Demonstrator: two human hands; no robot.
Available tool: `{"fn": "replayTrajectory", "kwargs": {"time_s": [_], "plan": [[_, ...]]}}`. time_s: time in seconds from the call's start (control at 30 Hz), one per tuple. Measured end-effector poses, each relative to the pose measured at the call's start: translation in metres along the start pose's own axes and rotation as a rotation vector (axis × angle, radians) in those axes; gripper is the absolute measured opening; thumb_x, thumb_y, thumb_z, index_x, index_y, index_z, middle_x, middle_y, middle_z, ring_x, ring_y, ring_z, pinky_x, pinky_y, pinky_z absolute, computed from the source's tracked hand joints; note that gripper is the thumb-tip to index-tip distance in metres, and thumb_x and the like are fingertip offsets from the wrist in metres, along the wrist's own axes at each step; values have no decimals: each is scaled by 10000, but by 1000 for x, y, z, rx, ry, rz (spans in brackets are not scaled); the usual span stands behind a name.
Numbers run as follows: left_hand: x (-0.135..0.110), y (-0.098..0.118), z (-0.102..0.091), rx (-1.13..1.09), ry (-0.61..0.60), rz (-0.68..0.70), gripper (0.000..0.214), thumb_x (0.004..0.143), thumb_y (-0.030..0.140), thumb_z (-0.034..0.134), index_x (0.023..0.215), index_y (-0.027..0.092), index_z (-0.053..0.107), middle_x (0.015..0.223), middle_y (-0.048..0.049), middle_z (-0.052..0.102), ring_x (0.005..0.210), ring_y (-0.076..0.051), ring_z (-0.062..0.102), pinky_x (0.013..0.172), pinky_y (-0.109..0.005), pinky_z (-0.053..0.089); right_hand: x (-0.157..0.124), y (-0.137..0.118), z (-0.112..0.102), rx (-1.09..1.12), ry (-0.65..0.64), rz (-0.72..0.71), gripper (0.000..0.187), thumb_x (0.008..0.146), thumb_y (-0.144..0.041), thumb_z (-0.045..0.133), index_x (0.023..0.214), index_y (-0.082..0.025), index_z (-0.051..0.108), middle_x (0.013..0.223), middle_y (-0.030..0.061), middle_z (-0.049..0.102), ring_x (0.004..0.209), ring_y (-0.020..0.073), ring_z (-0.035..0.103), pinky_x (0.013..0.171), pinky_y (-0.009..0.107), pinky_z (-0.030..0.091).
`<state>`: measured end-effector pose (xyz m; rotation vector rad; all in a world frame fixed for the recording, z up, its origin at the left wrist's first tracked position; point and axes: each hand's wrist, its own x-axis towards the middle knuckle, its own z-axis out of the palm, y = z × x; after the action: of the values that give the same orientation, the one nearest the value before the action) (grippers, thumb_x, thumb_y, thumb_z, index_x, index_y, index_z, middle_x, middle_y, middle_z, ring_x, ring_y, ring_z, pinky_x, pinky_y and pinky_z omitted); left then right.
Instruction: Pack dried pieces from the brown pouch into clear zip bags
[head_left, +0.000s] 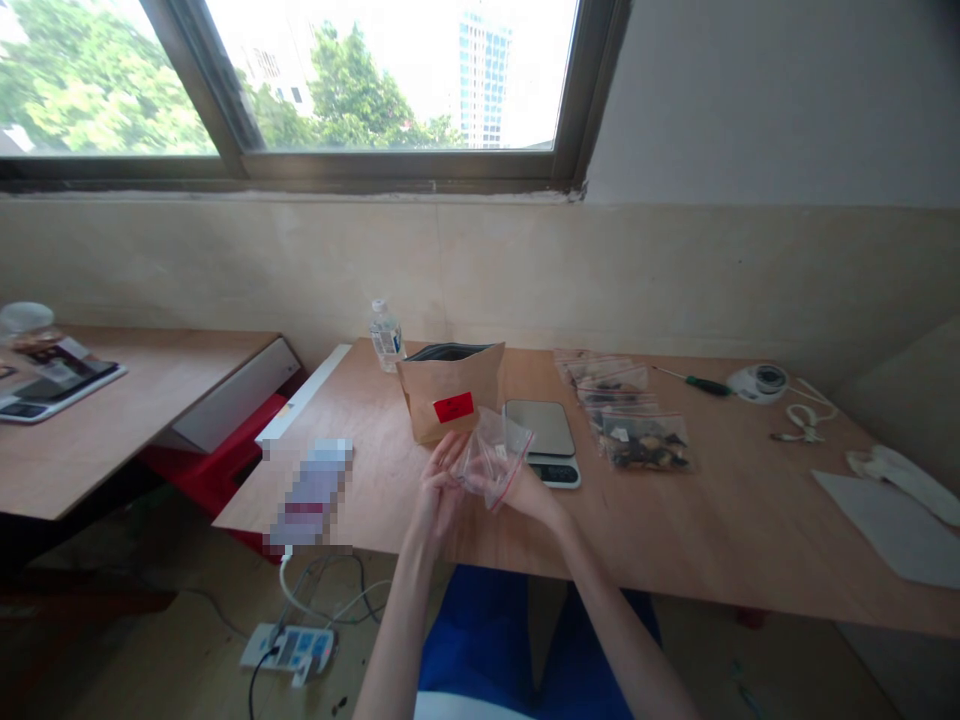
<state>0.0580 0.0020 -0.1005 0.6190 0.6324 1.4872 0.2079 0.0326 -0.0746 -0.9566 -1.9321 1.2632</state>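
A clear zip bag (pixel 491 452) with a red seal line is up between my hands, above the table's front part, and looks empty. My left hand (pixel 441 482) grips its left side, fingers pointing up and thumb against the plastic. On the other side my right hand (pixel 526 492) holds the bag near the red line; its fingers are partly hidden behind the plastic. Just beyond stands an open brown paper pouch (pixel 431 385) with a red label (pixel 454 407). A white kitchen scale (pixel 540 430) lies behind my right hand, partly covered by the bag.
Several filled zip bags (pixel 646 443) lie in a row right of the scale. Farther right are a screwdriver (pixel 705 385), a white camera (pixel 757 383) with its cable and a paper sheet (pixel 892 530). A water bottle (pixel 387 338) stands behind; a phone (pixel 311 495) lies left.
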Motion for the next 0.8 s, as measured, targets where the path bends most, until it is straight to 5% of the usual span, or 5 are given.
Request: {"fn": "replayTrajectory", "kwargs": {"time_s": [0.33, 0.8], "plan": [[5, 0, 14, 50, 54, -25, 554, 653, 34, 552, 1182, 196, 578, 1156, -65, 651, 960, -178, 637, 843, -272, 471, 7, -14, 11, 69, 71, -93, 221, 814, -372, 578, 944, -203, 633, 969, 36, 659, 866, 172, 615, 853, 337, 471], [25, -16, 8, 81, 77, 34, 585, 623, 30, 523, 1171, 230, 570, 1299, -56, 546, 1032, -183, 592, 870, -283, 464, 19, 4, -1, -296, 60, -149, 270, 847, -208, 518, 1098, -227, 614, 1200, 83, 617, 1106, 224, 566, 1018, 400, 375]]}}
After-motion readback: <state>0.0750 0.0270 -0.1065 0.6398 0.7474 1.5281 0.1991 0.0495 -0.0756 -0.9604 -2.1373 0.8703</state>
